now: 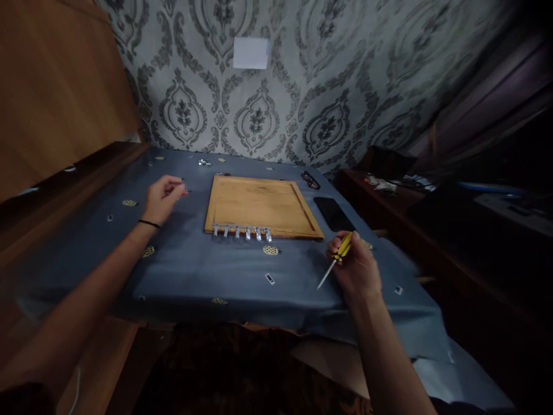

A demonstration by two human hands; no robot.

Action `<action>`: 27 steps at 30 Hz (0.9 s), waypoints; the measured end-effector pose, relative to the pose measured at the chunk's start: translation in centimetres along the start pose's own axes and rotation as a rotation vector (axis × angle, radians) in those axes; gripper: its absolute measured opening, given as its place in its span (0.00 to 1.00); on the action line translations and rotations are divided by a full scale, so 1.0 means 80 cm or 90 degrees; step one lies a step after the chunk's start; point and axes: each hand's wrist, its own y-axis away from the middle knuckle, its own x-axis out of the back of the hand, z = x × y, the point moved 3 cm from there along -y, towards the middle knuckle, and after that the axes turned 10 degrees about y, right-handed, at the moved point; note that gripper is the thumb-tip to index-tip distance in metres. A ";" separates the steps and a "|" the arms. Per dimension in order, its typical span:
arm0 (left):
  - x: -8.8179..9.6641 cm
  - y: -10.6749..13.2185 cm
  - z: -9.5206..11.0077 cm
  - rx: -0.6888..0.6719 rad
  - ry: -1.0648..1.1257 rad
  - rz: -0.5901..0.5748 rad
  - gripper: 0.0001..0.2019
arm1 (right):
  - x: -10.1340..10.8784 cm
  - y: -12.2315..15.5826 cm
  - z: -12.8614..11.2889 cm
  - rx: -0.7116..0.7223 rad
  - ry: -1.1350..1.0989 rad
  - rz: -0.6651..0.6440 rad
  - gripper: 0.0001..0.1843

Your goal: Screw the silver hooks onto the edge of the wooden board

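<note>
My right hand (358, 268) is closed around the yellow-and-black handle of a screwdriver (344, 248), its shaft slanting down to the left over the table. My left hand (163, 199) is held above the cloth left of the board, thumb and fingers pinched together; what sits at the fingertips is too small to make out. Between the hands lies a framed wooden board (263, 204). Several silvery metal clips (247, 233) stand in a row along the left part of its near edge. Neither hand touches the board.
A blue patterned cloth (181, 276) covers the table. Small shiny metal pieces (204, 163) lie near the back. A black phone (334, 214) and dark-framed glasses (310, 180) rest right of the board. Behind is a wallpapered wall with a white paper (251, 53); a wooden cabinet (60, 92) stands left.
</note>
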 end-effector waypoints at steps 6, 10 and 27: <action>-0.059 0.049 0.060 -0.100 -0.017 -0.329 0.35 | -0.002 0.004 0.004 -0.012 0.055 -0.011 0.26; -0.085 0.065 0.062 -0.197 -0.199 -0.438 0.43 | -0.003 0.003 0.005 -0.008 0.089 -0.006 0.24; -0.095 0.067 0.026 -0.203 -0.272 -0.423 0.38 | -0.009 0.008 -0.002 0.008 0.148 0.007 0.23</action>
